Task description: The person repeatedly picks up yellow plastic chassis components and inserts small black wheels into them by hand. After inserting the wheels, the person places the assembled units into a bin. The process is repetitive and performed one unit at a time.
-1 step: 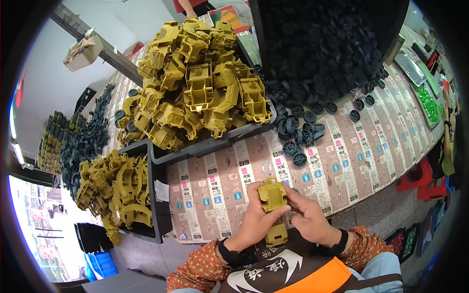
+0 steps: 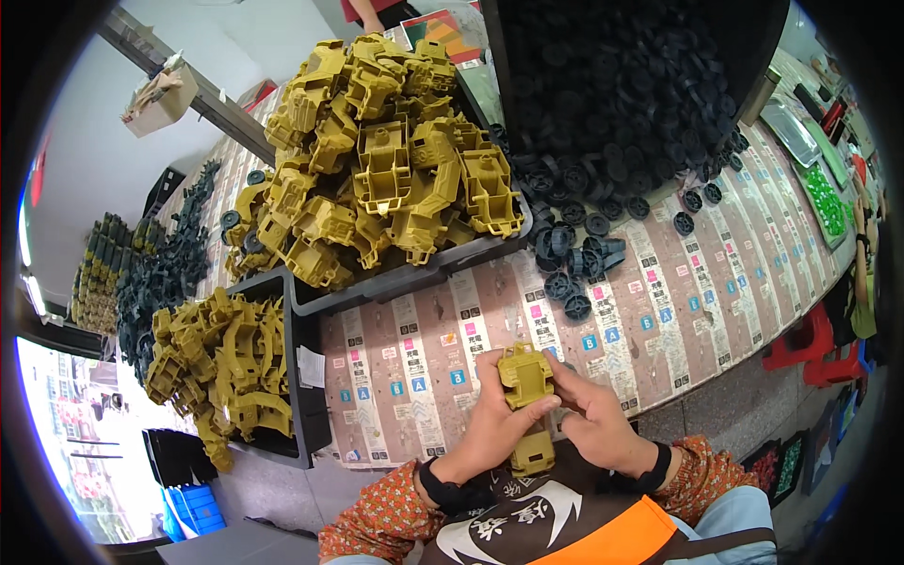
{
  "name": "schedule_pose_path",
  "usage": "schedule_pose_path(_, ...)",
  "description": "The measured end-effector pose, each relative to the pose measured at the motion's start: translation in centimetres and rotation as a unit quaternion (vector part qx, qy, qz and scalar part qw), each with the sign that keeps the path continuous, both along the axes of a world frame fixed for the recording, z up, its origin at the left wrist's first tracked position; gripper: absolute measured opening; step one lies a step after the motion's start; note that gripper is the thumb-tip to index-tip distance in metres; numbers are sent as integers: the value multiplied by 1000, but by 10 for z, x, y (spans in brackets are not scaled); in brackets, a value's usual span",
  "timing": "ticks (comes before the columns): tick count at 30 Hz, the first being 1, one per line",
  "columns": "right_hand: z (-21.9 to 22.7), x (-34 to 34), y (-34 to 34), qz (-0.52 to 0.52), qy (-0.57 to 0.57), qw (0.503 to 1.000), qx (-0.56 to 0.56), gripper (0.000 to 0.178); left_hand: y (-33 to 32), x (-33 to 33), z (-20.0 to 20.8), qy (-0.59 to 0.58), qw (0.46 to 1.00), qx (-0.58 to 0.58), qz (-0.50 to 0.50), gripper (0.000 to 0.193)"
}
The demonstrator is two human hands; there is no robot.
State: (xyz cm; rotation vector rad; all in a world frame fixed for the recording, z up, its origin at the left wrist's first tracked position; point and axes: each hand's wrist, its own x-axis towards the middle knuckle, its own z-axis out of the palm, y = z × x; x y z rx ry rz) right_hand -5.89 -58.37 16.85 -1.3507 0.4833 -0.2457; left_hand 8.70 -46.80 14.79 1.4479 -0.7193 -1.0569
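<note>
Near the table's front edge, a mustard-yellow plastic toy vehicle body (image 2: 528,377) is held upright between both hands. My left hand (image 2: 499,424) is closed round its left side, with the thumb laid across its middle. My right hand (image 2: 595,419) grips the upper right side with its fingers; some fingertips are hidden behind the part. A lower section of the body shows beneath the left thumb, close to my apron. Ahead and to the left, similar yellow bodies (image 2: 384,169) are heaped high in a black tray (image 2: 377,290).
More yellow parts (image 2: 231,363) fill a smaller black bin (image 2: 303,405) on the left. A large dark container (image 2: 621,85) spills black wheels (image 2: 576,259) onto the patterned table (image 2: 659,348). Dark parts (image 2: 169,273) lie far left; red stools (image 2: 808,348) stand right. Another person's arm (image 2: 363,14) shows at the back.
</note>
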Motion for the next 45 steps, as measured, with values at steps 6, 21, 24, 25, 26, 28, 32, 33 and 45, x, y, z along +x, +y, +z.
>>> schedule_pose_path(6, 3, -3, -2, -4, -5, 998, 59, 82, -3, 5, -6, 49, 998, -18, -33, 70)
schedule_pose_path(21, 5, -2, -8, -16, -21, 999, 41, 77, 5, 4, -5, 49, 997, -52, -21, 76)
schedule_pose_path(24, 5, 0, -6, -11, -6, 1000, -4, 76, 5, 4, -9, 102, 994, -33, -2, 77)
schedule_pose_path(25, 5, 1, -6, -7, -2, 1000, -9, 76, 6, 4, -8, 95, 995, -42, -6, 77)
schedule_pose_path(26, 7, 2, -8, -7, 2, 1000, 10, 75, 7, 3, -7, 90, 995, -53, -10, 76)
schedule_pose_path(28, 15, 2, -16, -5, 11, 999, 49, 73, 6, 7, -2, 63, 996, -60, -28, 75)
schedule_pose_path(32, 21, 15, -75, -3, 143, 936, -320, 50, 1, 23, 16, 98, 994, -38, -13, 72)
schedule_pose_path(33, 11, 21, -83, -60, 133, 886, -441, 44, 1, 26, 20, 138, 990, -30, 9, 71)
schedule_pose_path(45, 15, 24, -51, -43, 105, 946, -304, 26, 4, 31, 17, 274, 938, -91, 193, 55)
